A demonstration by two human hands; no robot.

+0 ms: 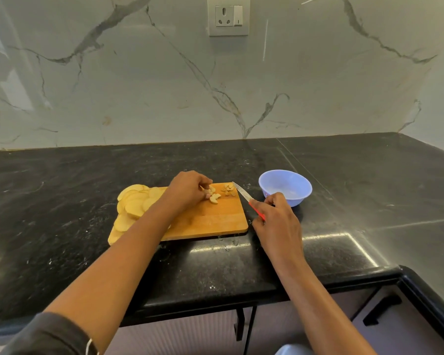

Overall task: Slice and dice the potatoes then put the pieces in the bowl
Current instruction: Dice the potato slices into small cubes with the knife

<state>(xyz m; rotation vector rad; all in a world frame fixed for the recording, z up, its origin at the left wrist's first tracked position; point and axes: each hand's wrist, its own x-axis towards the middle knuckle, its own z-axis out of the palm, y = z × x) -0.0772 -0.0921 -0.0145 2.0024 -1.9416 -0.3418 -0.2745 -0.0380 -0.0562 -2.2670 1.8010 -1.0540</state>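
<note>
Your right hand (272,216) grips the red-handled knife (244,196) just off the board's (215,221) right edge. Your left hand (187,190) pinches potato pieces (214,197) near the far edge, with round slices (133,204) over the left end. The bowl (285,187) stands on the worktop (369,188) just right of the blade.

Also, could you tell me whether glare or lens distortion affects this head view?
In the head view, glare streaks shine on the black counter beside the right hand; wide-angle distortion bows the counter's front edge; the cutting board, knife and bowl look sharp.
</note>
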